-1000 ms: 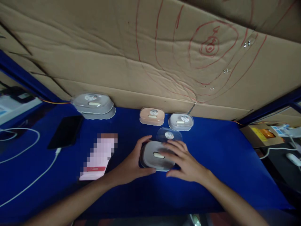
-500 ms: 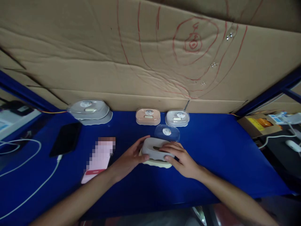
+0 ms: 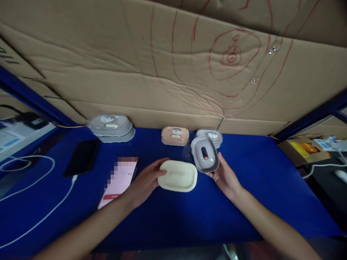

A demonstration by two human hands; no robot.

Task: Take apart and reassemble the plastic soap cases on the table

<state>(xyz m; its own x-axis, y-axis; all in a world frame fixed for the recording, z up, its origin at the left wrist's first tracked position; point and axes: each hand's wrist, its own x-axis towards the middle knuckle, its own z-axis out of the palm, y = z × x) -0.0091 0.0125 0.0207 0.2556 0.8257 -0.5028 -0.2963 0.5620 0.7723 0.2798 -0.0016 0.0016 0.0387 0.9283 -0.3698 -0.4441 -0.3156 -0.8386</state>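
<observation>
My left hand (image 3: 149,180) grips the left end of a cream oval dish (image 3: 179,177), thumb on its top and fingers behind. The dish looks like the base of a soap dish. My right hand (image 3: 226,180) holds a grey oval soap-dish piece (image 3: 212,158), tilted with its hollow side toward me. A fingertip shows through the slot in its middle. The two pieces are apart, the grey one up and to the right. Behind it, a clear lid (image 3: 186,153) lies on the table, mostly hidden.
A peach soap dish (image 3: 175,135) and a grey one (image 3: 199,133), partly hidden, stand along the cardboard wall (image 3: 108,79). Stacked grey dishes (image 3: 116,131) sit at back left. A lit phone (image 3: 119,184), a dark phone (image 3: 81,157) and a white cable (image 3: 58,206) lie left.
The grey piece has come off the cream dish. My right hand has lifted it up and right and turned its hollow side toward me. My left hand keeps the cream dish.
</observation>
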